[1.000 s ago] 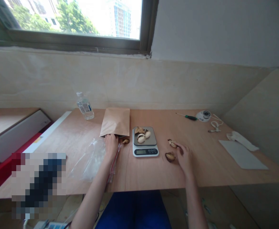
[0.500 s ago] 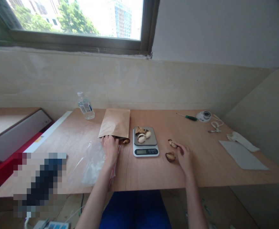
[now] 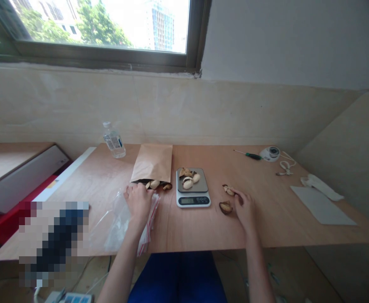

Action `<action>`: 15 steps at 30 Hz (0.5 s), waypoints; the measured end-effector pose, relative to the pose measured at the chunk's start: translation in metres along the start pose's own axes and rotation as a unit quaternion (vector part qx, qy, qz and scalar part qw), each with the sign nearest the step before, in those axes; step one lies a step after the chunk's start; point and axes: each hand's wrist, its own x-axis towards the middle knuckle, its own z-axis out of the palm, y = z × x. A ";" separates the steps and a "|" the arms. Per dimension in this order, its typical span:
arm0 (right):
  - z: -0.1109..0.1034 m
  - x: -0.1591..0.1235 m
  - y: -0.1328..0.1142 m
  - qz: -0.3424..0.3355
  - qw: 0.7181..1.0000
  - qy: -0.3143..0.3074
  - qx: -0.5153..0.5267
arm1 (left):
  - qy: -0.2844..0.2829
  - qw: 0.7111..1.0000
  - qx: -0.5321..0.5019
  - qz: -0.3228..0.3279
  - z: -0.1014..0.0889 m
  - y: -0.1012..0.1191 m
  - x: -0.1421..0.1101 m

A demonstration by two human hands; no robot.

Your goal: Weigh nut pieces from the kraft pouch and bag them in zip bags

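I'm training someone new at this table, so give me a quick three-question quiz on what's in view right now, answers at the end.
1. True or false: nothing lies on the scale.
2. Which lies right beside the white dome camera?
A) the bottle
B) the green-handled screwdriver
C) the clear plastic bags
3. Which of the person's hands is nearer the open end of the paper bag?

Key:
1. False; several mushroom-like pieces lie on it.
2. B
3. The left hand.
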 end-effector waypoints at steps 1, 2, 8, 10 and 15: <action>0.000 0.000 0.000 -0.002 1.000 0.001 -0.001 | -0.003 1.000 0.003 -0.001 -0.002 -0.002 -0.001; 0.000 0.000 0.000 -0.003 1.000 0.002 -0.001 | -0.003 1.000 0.005 -0.002 -0.003 -0.005 -0.003; 0.002 0.000 0.001 0.002 1.000 -0.001 0.002 | 0.024 1.000 -0.015 -0.002 -0.011 -0.018 -0.013; 0.002 0.000 0.003 0.004 1.000 0.001 -0.003 | 0.045 0.998 -0.044 0.003 -0.015 -0.022 -0.015; 0.002 0.002 -0.003 -0.009 0.998 0.049 -0.050 | 0.093 0.985 -0.146 0.021 -0.030 -0.019 -0.017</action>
